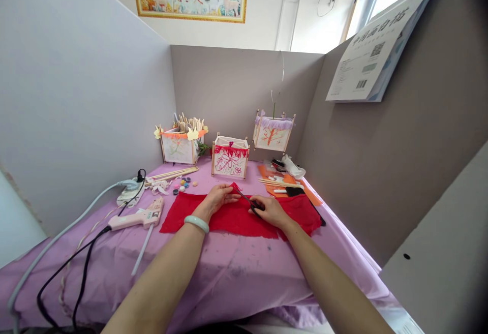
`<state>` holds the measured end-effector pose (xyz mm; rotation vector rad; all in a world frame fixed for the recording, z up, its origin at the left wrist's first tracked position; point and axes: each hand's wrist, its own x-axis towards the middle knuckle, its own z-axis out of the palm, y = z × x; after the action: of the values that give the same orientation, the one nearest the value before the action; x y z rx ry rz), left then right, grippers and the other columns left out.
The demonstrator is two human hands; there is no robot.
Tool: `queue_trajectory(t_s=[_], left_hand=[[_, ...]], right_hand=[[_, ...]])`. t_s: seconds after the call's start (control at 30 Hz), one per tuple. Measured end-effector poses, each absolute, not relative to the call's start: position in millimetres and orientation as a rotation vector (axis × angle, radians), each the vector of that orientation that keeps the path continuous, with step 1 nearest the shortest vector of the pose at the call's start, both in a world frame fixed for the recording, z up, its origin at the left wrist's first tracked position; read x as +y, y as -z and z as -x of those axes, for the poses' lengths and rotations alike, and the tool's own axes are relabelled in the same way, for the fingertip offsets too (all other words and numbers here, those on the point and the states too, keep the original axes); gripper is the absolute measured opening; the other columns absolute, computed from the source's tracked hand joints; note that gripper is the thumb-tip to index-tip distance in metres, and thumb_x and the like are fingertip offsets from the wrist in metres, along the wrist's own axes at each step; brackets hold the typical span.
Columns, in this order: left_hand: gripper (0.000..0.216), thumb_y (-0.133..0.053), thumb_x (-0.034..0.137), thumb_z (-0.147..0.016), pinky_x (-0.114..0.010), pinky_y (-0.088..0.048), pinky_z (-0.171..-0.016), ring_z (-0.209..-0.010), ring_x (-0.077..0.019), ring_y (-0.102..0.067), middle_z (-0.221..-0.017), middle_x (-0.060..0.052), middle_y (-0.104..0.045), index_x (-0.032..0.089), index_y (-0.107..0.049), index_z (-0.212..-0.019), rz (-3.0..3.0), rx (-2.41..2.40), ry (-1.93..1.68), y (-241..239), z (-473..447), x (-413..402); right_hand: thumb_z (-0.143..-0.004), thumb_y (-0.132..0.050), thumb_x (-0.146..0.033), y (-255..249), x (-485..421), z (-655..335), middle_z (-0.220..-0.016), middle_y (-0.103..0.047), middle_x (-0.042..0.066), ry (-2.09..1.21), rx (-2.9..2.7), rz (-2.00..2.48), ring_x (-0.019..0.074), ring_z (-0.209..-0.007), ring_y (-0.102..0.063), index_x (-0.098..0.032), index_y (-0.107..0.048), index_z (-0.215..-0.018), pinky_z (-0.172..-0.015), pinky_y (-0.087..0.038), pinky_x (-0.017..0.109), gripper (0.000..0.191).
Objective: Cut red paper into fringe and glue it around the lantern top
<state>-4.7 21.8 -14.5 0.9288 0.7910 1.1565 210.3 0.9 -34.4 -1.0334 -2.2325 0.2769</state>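
My right hand [271, 212] is closed round the handles of dark scissors [246, 196], whose blades point up and left. The blades meet a small red piece of cloth [235, 187] pinched in the fingertips of my left hand [220, 199]. Whether this piece joins the larger cloth I cannot tell. Beneath both hands a wide red cloth [240, 224] lies spread across the table. Just behind it stands a white paper lantern [230, 163] with a stick frame, red fringe and a red flower drawing.
A pink glue gun [139, 218] lies left, its cord running by a power strip [129, 193]. Several coloured buttons [183, 185] and wooden sticks [175, 173] lie behind the cloth. A stick-filled lantern box [178, 147] stands back left; a purple-fringed lantern [272, 134] hangs back right. Partitions [244, 85] enclose the table.
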Motion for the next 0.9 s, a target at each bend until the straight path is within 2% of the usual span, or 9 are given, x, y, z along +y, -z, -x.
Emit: queue_trajectory(t_s=[0.9], left_hand=[[0.006, -0.054, 0.006, -0.078, -0.03, -0.054, -0.063, -0.069, -0.0233, -0.068, -0.071, -0.011, -0.066, 0.011, -0.051, -0.075, -0.936, 0.78, -1.153, 15.6, 5.2, 22.2]], right_hand=[[-0.077, -0.059, -0.038, 35.5, 2.5, -209.1, -0.066, -0.059, 0.0, -0.265, -2.236, 1.018, 0.01, -0.055, -0.047, -0.018, -0.063, -0.096, -0.054, -0.033, 0.02, 0.028]])
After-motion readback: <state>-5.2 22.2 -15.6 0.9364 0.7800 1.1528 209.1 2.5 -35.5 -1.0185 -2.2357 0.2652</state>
